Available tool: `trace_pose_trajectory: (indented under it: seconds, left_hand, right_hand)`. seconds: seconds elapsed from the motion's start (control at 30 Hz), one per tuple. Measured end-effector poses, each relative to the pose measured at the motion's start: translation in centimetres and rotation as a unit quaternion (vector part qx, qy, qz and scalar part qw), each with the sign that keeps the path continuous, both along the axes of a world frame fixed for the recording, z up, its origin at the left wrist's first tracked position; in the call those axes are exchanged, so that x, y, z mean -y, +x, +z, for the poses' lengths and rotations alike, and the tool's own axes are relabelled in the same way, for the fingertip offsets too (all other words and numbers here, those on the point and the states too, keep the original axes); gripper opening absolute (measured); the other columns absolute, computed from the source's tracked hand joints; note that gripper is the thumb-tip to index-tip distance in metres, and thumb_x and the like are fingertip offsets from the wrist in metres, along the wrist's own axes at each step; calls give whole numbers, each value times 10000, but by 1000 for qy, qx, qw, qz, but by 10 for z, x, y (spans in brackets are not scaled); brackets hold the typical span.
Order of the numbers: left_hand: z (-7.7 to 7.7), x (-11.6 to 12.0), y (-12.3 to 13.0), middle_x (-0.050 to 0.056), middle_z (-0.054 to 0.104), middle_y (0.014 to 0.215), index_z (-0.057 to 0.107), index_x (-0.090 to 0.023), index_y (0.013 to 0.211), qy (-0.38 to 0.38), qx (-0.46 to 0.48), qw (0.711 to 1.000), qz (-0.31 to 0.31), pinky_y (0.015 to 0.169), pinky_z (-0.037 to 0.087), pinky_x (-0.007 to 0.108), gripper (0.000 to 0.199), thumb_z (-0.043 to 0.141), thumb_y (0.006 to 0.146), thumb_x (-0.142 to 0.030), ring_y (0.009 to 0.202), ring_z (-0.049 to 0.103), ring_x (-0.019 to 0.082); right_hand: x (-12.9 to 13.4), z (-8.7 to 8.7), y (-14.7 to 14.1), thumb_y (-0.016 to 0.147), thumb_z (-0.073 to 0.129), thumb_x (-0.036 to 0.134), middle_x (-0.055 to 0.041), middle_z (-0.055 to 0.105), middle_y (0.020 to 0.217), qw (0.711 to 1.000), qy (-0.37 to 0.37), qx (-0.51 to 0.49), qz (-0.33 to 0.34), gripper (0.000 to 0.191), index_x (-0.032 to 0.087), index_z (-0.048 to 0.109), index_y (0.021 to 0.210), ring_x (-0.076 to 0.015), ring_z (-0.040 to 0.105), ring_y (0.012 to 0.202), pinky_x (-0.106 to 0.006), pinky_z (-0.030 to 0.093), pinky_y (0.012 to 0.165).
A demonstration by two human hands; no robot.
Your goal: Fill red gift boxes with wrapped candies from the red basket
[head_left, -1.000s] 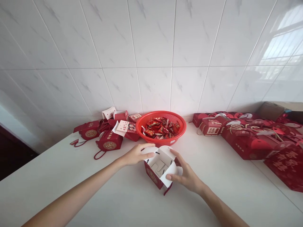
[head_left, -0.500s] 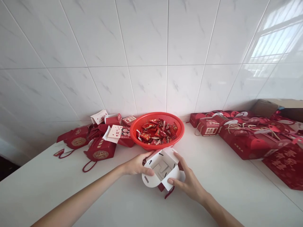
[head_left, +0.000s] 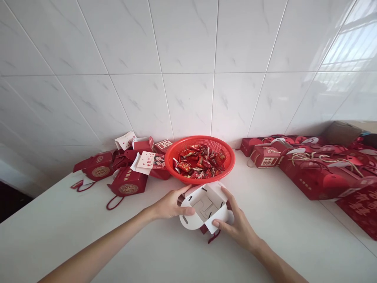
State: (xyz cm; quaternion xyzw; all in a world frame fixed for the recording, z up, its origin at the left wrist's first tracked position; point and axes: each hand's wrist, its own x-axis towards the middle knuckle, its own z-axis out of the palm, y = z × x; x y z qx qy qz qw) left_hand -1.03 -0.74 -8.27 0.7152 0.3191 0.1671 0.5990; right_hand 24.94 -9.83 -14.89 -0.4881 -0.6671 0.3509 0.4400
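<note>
Between my hands is a small paper gift box (head_left: 204, 207), its top flaps folded outward and its white inside bare. My left hand (head_left: 172, 204) grips its left side, thumb over the rounded flap. My right hand (head_left: 235, 218) holds the right side, thumb on the near flap and fingers along the far edge. A dark red cord (head_left: 214, 236) hangs out at the box's near side. Right behind the box stands a red plastic basket (head_left: 229, 163) with many red-wrapped candies (head_left: 200, 162) in it.
Several red gift boxes (head_left: 129, 182) with cord loops lie in a loose heap at left. Rows of red boxes (head_left: 312, 177) with twine handles stand at right, before a brown cardboard box (head_left: 343, 131). A white tiled wall (head_left: 188, 102) rises behind the white table (head_left: 118, 243).
My view has tilted and turned slightly, so the things appear a little shifted. Both hands keep the same hold on the open box.
</note>
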Motion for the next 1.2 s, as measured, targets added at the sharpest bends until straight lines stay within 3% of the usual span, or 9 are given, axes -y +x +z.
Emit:
trace_pose_trajectory:
  seconds: [0.27,0.47,0.6,0.8,1.03,1.2]
  left_hand:
    - [6,8,-1,98,641,1361,454,-225,1477,53,0,998,40,975,521,394,876,842,729,-464,1204,625,313]
    - [0,15,-9,91,661,1248,535,-213,1265,155,-55,977,133,934,542,385,760,851,663,-552,1060,665,278]
    - [-3,21,-14,102,614,1277,556,-219,1249,219,-53,964,141,930,541,372,714,827,689,-570,1039,651,258]
    - [-10,28,-18,78,615,1150,590,-227,1201,312,-50,936,156,885,528,352,619,799,728,-568,1013,618,246]
    - [-20,31,-19,80,605,1120,559,-240,1218,311,-62,933,171,853,528,366,639,745,737,-616,968,605,253]
    - [-14,41,-19,110,555,1319,590,-250,1196,314,-64,929,187,1029,467,441,573,723,756,-593,1213,539,328]
  right_hand:
    - [-1,0,-5,838,676,608,-122,635,1304,1000,-4,-6,0,964,260,176,1584,-295,631,1120,-413,525,947]
    - [-2,-4,-8,843,668,614,-134,626,1304,1000,3,-5,7,991,253,137,1597,-311,629,1127,-430,520,949]
    - [0,-3,-10,844,673,609,-137,590,1382,1000,6,-1,22,1003,261,116,1601,-317,617,1180,-421,510,976]
    - [1,0,-7,832,693,613,-161,534,1465,999,11,22,35,1017,259,133,1603,-338,581,1256,-447,504,1009]
    - [-9,9,3,796,740,605,-161,500,1492,997,1,35,67,1037,270,179,1601,-347,567,1262,-472,498,1024]
    - [-13,18,12,765,676,736,-161,537,1434,993,61,73,67,1029,279,258,1587,-344,602,1148,-479,511,985]
